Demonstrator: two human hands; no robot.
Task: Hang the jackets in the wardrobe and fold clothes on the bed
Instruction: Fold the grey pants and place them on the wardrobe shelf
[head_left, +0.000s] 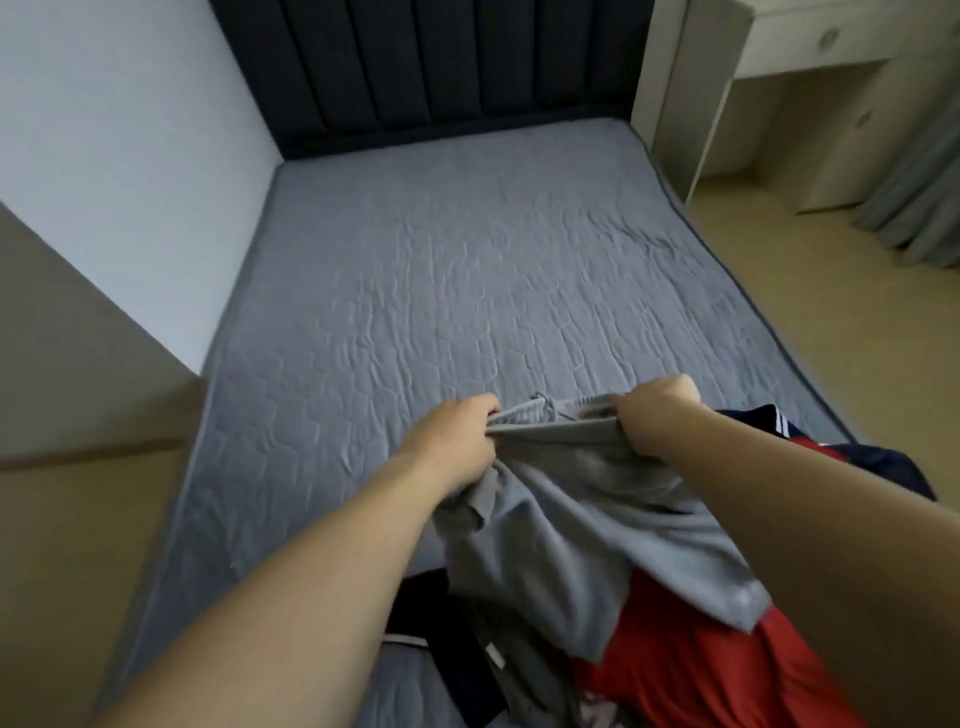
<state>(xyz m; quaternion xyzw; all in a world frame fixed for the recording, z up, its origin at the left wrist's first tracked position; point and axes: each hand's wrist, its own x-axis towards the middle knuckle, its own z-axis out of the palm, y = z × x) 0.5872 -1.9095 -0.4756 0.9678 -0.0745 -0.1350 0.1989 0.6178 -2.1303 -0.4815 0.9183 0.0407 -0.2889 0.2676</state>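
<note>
I hold up a pair of grey shorts (566, 514) by the elastic waistband over the near end of the bed (441, 270). My left hand (457, 441) grips the waistband's left end and my right hand (649, 410) grips its right end. A drawstring shows between the hands. The grey fabric hangs down toward me over a heap of clothes: a red garment (691, 670), a dark navy one with white stripes (914, 441) and dark pieces (452, 613) at the bed's foot.
The grey quilted mattress stretches ahead to a dark padded headboard (431, 67). A white wall runs along the left. A white desk with drawers (810, 67) stands at the right, with grey curtains (924, 197) beyond it. Wooden floor (831, 322) lies on both sides.
</note>
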